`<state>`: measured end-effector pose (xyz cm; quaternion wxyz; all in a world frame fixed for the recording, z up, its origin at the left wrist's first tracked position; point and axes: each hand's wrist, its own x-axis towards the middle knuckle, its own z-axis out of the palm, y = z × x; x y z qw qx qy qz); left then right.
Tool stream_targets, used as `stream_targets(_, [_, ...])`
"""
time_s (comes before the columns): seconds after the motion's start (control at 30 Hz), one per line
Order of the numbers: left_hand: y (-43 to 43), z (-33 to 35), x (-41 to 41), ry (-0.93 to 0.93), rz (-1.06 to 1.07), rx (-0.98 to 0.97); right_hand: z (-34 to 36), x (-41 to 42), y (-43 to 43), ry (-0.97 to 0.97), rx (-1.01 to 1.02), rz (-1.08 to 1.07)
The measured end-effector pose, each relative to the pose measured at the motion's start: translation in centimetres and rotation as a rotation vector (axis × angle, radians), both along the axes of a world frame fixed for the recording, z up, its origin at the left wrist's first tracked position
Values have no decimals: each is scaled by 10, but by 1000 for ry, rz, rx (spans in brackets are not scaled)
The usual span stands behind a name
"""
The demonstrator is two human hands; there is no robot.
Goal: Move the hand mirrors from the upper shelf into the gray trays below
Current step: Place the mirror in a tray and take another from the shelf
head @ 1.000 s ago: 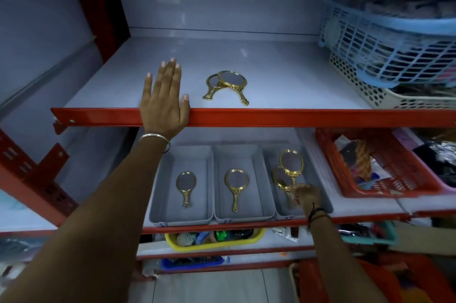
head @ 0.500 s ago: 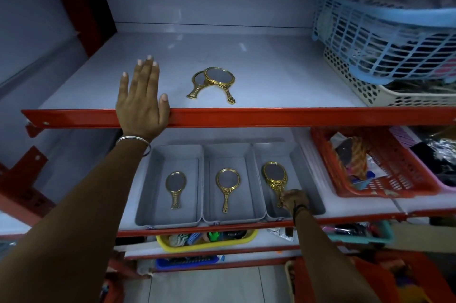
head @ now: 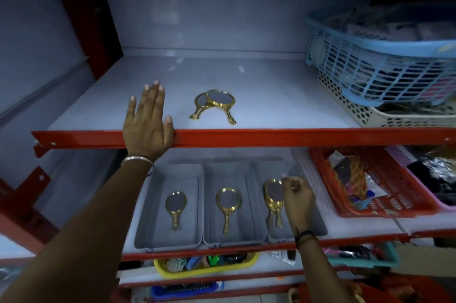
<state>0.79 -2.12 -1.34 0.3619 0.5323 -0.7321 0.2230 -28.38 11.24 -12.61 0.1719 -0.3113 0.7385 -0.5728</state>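
Two hand mirrors point(head: 213, 107) left on the upper shelf point(head: 271, 95), at 12 o'clock.
Right hand point(head: 297, 200), loosely curled and empty, is held over the right gray tray point(head: 318, 225) beside its mirrors point(head: 274, 197); left hand point(head: 148, 125) is laid flat and open on the shelf edge. Judged next: the pair above is to be fetched.

the hand mirrors point(head: 214, 105) on the pale grey-white upper shelf point(head: 271, 95) have ornate gold frames around dark glass, and so do the ones in the three plain gray trays point(head: 158, 236) below. both shelves carry bright red front edges point(head: 271, 137), and at far right a light blue lattice basket point(head: 370, 65) sits on a cream basket point(head: 385, 117) punched with round holes. a red slotted basket point(head: 394, 186) stands right of the trays, with a yellow tub point(head: 204, 270), a blue tub point(head: 182, 289) and a teal tray point(head: 365, 262) lower down.
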Motion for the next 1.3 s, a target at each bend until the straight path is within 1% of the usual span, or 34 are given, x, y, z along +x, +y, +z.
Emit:
stream_targets(0.03, [0,-2,0,-8,6,-7,21,10,-1,73,-98,30])
stream_targets(0.13, [2,5,0,-14,14,36,93,44,-3,209,-399,162])
stream_targets(0.2, [5,6,1,-22,18,45,133,63,-16,302,-511,214])
stream_targets(0.23, [6,7,0,-24,18,56,148,70,-27,346,-507,235])
stream_targets(0.27, [6,8,1,-26,18,67,160,76,-40,395,-450,255])
stream_targets(0.3, [6,9,0,-23,15,79,168,81,-56,448,-338,269])
stream_targets(0.37, [6,8,1,-21,14,89,173,86,-93,532,-11,305])
stream_targets(0.43, [5,7,2,-30,23,79,172,89,-122,572,280,350])
stream_targets(0.5, [3,7,3,-38,26,64,170,93,-138,604,440,358])
stream_targets(0.57, [1,6,3,-38,23,62,167,96,-144,632,513,352])
stream_targets(0.67, [-1,4,4,-36,22,58,168,96,-146,568,554,357])
stream_targets(0.73, [-1,3,4,-33,21,54,174,91,-147,467,545,414])
stream_targets(0.83, [-1,3,4,-23,11,49,185,85,-143,70,421,560])
stream_targets(0.87, [-1,3,4,-22,8,48,186,83,-141,-6,402,587])
stream_targets(0.93, [-1,3,4,-22,11,45,185,79,-135,-40,364,592])
stream_targets(1.07, [0,4,4,-22,9,40,187,77,-101,-146,134,663])
stream_targets(1.13, [2,4,3,-23,6,35,187,81,-69,-178,66,724])
stream_targets(1.23, [3,4,3,-25,3,39,173,86,-22,-216,12,800])
stream_targets(1.3, [3,3,3,-28,4,41,152,87,6,-250,40,806])
